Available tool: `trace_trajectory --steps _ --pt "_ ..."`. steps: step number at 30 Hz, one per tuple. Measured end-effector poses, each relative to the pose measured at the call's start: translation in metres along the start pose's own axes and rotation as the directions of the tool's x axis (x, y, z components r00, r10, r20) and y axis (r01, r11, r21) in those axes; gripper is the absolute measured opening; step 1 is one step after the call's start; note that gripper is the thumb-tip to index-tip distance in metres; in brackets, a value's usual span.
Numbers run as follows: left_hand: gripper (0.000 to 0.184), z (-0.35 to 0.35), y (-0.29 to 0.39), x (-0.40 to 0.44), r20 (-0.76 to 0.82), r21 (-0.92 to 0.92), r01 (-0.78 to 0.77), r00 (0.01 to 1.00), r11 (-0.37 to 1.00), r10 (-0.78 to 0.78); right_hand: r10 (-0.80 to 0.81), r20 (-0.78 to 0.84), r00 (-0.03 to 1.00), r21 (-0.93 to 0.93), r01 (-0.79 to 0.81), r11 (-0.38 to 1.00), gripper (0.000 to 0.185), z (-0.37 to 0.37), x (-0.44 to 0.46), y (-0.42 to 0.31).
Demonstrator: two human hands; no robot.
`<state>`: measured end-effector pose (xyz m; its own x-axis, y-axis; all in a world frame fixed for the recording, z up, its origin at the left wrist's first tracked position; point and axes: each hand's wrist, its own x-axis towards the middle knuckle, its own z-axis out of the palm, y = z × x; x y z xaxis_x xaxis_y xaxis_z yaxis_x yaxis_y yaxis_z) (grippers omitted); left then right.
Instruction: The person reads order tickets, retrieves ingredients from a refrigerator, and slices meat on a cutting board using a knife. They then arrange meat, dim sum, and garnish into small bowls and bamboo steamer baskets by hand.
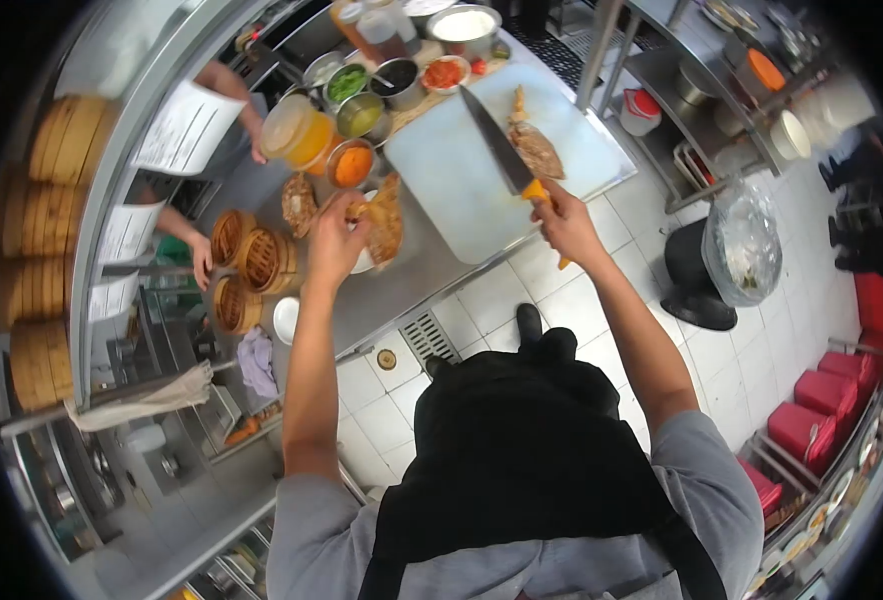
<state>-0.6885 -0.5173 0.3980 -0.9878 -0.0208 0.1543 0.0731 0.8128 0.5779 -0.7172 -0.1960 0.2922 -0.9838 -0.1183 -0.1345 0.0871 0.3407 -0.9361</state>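
My right hand [570, 228] is wrapped round the yellow handle of a large kitchen knife [496, 140], its blade slanting over the white cutting board [452, 180]. On the board's far right lies a browned leg of poultry [536, 150]. My left hand [336, 242] grips the narrow end of a second browned poultry leg [387, 222], left of the board. Under that leg shows part of a white plate [364, 263]; whether the leg rests on it I cannot tell. Another browned piece of meat [299, 205] lies farther left on the steel counter.
Beyond the board stand bowls of orange garnish [351, 163], chopped greens [347, 84] and red garnish [445, 74]. Bamboo steamers [262, 258] sit at left, near another person's hand [202, 258]. A lined bin [742, 245] stands on the floor at right.
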Motion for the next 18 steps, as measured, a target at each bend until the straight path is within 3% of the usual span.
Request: trace_trajectory --steps 1,2,5,8,11,14,16,18 --pt "0.02 0.018 0.002 0.015 0.038 -0.017 -0.112 0.993 0.994 0.113 0.012 0.014 1.0 0.123 -0.014 0.992 0.041 0.001 -0.006 -0.007" --pt "0.021 0.037 0.005 0.03 0.074 -0.044 -0.224 0.971 0.974 0.227 -0.04 0.022 0.999 0.107 0.037 0.994 0.042 0.001 -0.008 -0.013" --pt "0.018 0.092 0.011 0.07 0.205 -0.005 -0.36 0.913 0.933 0.354 -0.077 0.018 0.997 0.117 0.074 0.99 0.038 0.007 0.0 -0.03" --pt "0.021 0.118 0.031 0.092 0.172 -0.002 -0.427 0.891 0.904 0.421 -0.127 -0.038 0.991 0.125 0.131 0.984 0.025 0.016 0.026 -0.015" --pt "0.018 0.127 0.039 0.103 0.197 0.014 -0.443 0.88 0.896 0.432 -0.029 0.013 1.0 0.148 0.027 0.989 0.02 0.013 0.024 -0.015" --pt "0.015 0.135 0.036 0.106 0.201 -0.023 -0.41 0.892 0.912 0.406 -0.052 0.032 0.998 0.123 0.047 0.991 0.021 0.011 -0.006 -0.006" --pt "0.013 0.132 0.029 0.109 0.179 -0.053 -0.373 0.909 0.926 0.376 0.12 0.163 0.979 0.175 -0.148 0.973 0.02 -0.002 -0.048 -0.018" --pt "0.01 0.133 0.03 0.104 0.195 -0.07 -0.329 0.921 0.942 0.337 0.15 0.185 0.971 0.23 -0.191 0.954 0.02 -0.003 -0.069 -0.024"
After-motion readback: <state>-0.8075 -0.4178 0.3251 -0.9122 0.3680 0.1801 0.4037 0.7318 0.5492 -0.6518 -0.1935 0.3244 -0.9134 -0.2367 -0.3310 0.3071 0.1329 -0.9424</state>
